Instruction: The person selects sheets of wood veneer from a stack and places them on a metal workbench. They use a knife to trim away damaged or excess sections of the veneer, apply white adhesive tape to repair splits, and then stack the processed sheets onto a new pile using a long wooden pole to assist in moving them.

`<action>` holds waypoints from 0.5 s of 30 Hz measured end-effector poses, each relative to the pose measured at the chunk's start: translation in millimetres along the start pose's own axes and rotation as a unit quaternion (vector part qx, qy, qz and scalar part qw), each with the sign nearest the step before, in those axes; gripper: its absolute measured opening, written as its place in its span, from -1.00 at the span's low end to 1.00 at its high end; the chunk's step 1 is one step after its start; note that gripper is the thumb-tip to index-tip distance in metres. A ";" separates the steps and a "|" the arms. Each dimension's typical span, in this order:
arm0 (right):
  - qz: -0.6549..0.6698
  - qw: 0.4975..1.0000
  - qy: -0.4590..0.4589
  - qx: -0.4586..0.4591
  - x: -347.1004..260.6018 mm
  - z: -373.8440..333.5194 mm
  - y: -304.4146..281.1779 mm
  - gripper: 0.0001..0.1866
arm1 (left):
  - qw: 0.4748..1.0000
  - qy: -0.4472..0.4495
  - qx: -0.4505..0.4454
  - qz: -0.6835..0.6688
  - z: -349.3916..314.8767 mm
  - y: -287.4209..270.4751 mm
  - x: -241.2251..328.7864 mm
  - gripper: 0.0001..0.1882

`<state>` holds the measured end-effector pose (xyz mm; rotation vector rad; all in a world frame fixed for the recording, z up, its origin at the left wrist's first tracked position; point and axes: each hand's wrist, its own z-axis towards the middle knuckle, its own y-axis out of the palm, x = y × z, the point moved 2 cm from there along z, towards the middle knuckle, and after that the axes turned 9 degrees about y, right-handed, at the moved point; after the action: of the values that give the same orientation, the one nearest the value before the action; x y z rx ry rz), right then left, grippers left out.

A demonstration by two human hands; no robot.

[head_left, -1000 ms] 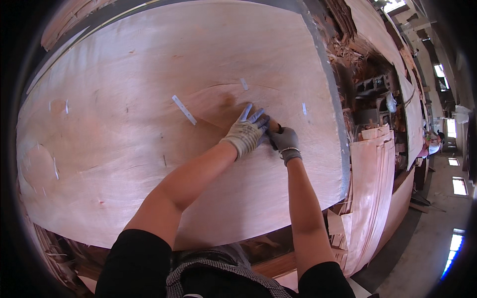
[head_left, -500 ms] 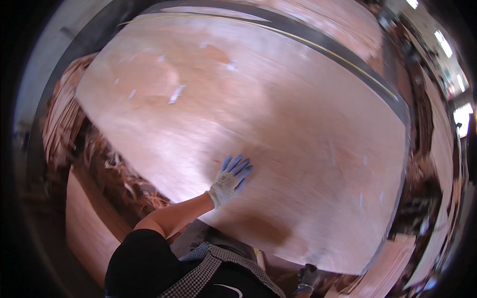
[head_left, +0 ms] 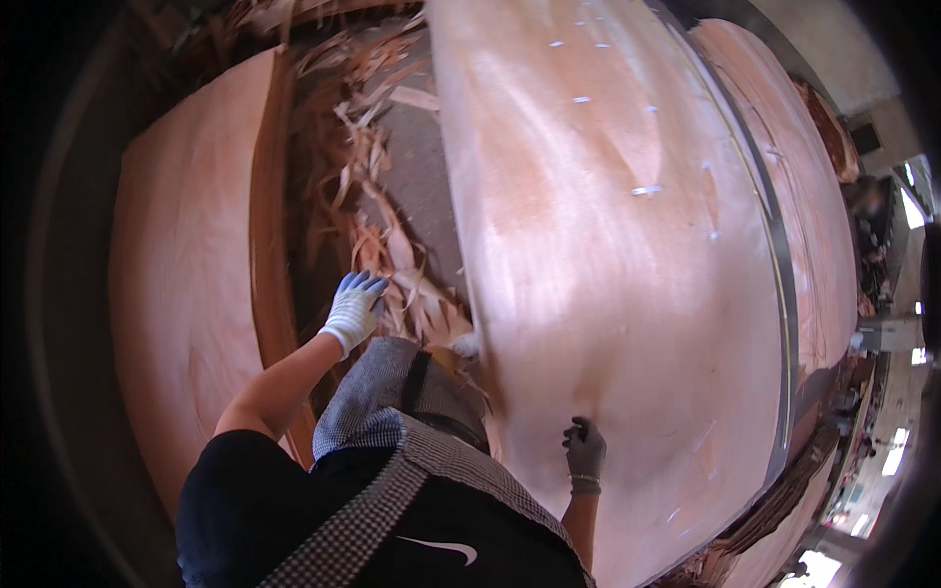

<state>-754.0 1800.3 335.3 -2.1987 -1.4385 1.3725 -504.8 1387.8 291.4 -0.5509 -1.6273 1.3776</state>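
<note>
A broad, pale wood veneer sheet (head_left: 608, 284) with small white tape pieces lies to my right on the worktable. My left hand (head_left: 355, 309), in a white knit glove with blue-coated fingers, is stretched out in the air off the sheet's left side, over the floor scraps; it holds nothing. Over the near part of the sheet is my right hand (head_left: 585, 451) in a dark grey glove, its fingers curled together. Whatever might be inside them is hidden; whether this hand touches the veneer I cannot tell.
On the left stands a tall stack of veneer (head_left: 196, 245). Torn veneer strips (head_left: 368, 235) litter the floor between stack and table. A yellow-edged strip (head_left: 730, 147) runs along the sheet's far side, with another veneer pile (head_left: 794, 206) beyond.
My view has turned left, toward the floor scraps and the stack. My left hand has come off the veneer sheet, and my right hand now shows more fully above it.
</note>
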 end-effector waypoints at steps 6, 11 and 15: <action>-0.162 0.975 -0.120 -0.098 -76.2 -2.8 97.8 -0.78 | 0.948 -0.242 -0.205 -0.008 -192.7 25.8 -104.9 -0.70; -0.275 0.922 -0.246 -0.118 -135.4 26.8 156.8 -0.76 | 0.862 -0.426 -0.247 -0.122 -235.9 50.3 -168.5 -0.68; -0.292 0.907 -0.271 -0.137 -200.4 67.2 208.0 -0.78 | 0.854 -0.405 -0.288 -0.152 -173.7 68.7 -251.3 -0.60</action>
<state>-695.5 1512.2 297.2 -1.3210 -2.3549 1.6711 -249.1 1298.8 134.1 0.0158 -2.7183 0.8893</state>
